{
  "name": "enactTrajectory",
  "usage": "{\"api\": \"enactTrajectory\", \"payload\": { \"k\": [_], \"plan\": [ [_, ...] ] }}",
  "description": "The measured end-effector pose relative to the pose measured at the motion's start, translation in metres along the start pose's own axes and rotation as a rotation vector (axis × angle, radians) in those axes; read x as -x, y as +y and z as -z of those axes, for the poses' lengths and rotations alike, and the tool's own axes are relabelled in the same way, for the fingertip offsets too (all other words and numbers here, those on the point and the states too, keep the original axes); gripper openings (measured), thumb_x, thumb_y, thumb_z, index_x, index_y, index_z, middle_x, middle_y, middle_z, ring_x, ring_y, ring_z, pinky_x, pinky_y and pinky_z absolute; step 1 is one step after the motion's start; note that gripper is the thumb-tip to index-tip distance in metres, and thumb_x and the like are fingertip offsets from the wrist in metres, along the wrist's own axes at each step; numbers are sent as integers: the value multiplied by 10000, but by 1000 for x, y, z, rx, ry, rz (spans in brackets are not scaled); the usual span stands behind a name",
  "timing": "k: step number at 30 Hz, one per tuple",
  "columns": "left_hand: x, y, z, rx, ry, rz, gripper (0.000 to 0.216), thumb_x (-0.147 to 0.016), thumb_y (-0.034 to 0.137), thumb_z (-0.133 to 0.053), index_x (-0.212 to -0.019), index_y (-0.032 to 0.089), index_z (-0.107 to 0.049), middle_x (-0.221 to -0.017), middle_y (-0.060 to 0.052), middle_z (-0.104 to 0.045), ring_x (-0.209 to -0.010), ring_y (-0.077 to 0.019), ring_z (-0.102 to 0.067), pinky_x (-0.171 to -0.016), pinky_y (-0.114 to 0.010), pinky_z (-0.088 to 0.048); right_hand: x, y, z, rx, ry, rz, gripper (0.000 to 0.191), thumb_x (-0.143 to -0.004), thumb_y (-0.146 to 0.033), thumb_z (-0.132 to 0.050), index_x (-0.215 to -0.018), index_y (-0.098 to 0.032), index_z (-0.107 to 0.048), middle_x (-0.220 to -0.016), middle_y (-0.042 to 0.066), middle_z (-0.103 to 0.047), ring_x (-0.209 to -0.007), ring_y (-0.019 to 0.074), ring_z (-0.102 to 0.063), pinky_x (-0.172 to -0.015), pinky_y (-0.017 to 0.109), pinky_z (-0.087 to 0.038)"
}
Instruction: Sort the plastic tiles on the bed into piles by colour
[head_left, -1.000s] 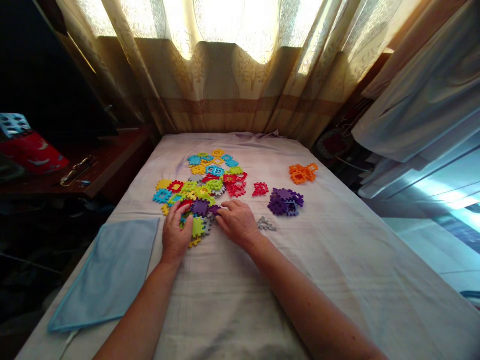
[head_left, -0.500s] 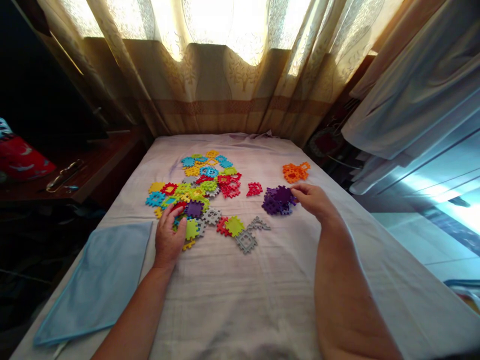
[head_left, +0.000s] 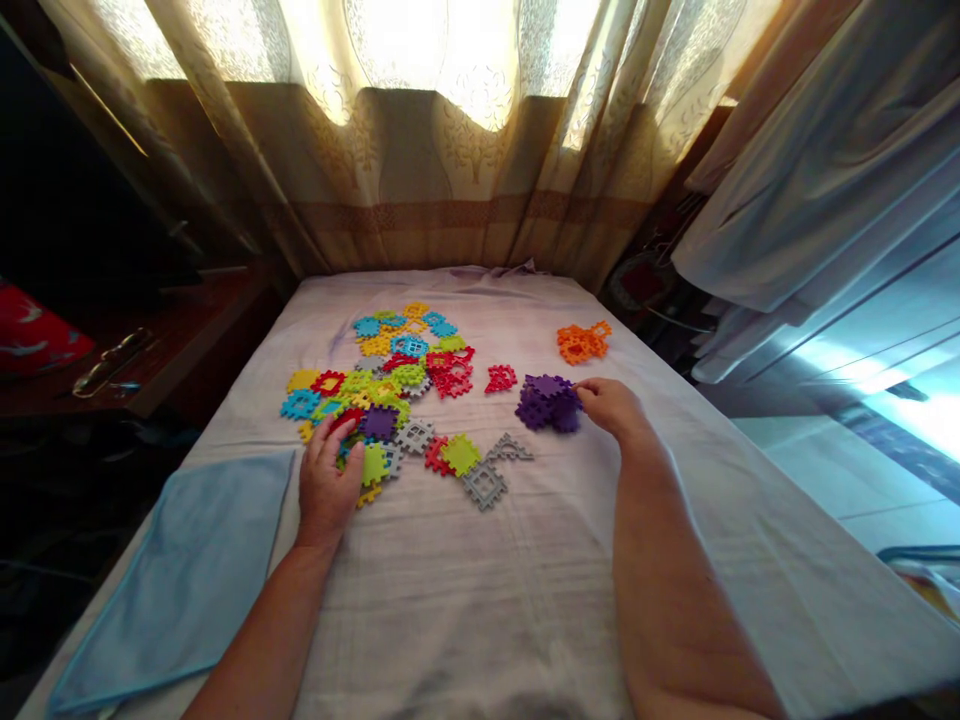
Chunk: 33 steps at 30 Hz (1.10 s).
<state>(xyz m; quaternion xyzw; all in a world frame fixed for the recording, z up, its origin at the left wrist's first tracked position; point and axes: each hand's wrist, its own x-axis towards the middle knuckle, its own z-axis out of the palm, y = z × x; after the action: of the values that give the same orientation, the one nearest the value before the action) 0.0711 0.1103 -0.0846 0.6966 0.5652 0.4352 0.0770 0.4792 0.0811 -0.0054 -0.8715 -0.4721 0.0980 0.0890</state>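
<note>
My left hand rests at the near left edge of a mixed pile of notched plastic building tiles, fingers apart over a red tile. Beside its thumb lies a lime-green tile, with a dark purple tile just beyond. On the right, the thumb and fingers of my right hand pinch the edge of a purple building tile at the top of a small purple heap. Part of that edge is hidden by the fingertips.
Orange tiles form a group behind the purple heap. A red piece lies alone between the piles, and grey tiles lie nearer me. A light blue cloth covers the sheet's left side. Curtains hang behind.
The view has shifted slightly. The purple tile in my right hand has come down closer and flatter onto the purple heap. My left hand stays at the mixed pile.
</note>
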Motion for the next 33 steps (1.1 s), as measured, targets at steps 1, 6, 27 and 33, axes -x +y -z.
{"api": "enactTrajectory", "payload": {
  "k": [1, 6, 27, 33],
  "plan": [
    [0, -1, -1, -16, -1, -16, 399, -896, 424, -501, -1176, 191, -664, -1401, -145, -547, -1305, -292, -517, -1136, -479, -381, 1, -2, 0, 17, 13, -9, 352, -887, -251, -477, -1076, -239, -774, -1075, 88, -756, -946, 217, -685, -710, 265, -453],
    [2, -2, -5, -70, 1, -59, 407, -895, 433, -488, -1160, 190, -677, -1416, -161, -527, -1318, -341, -488, -1128, -545, -368, 17, -42, -7, 11, 129, 98, 372, -931, -283, -429, -1123, -253, -746, -1128, 83, -734, -997, 226, -671, -782, 294, -477],
    [6, -1, -10, -53, 4, 10, 326, -875, 366, -543, -1146, 238, -673, -1432, -116, -518, -1332, -310, -481, -1135, -509, -370, -7, -214, -67, 145, -4, 639, 398, -903, -250, -485, -1261, -232, -658, -1240, 112, -654, -1158, 254, -582, -917, 337, -472],
    [6, -2, -11, -61, -11, 10, 337, -868, 365, -547, -1158, 247, -671, -1431, -113, -517, -1325, -319, -484, -1129, -518, -373, 1, -200, -70, 225, -23, 704, 355, -896, -402, -548, -1167, -242, -713, -1225, 116, -639, -1164, 263, -544, -923, 346, -453]
  ]
}}
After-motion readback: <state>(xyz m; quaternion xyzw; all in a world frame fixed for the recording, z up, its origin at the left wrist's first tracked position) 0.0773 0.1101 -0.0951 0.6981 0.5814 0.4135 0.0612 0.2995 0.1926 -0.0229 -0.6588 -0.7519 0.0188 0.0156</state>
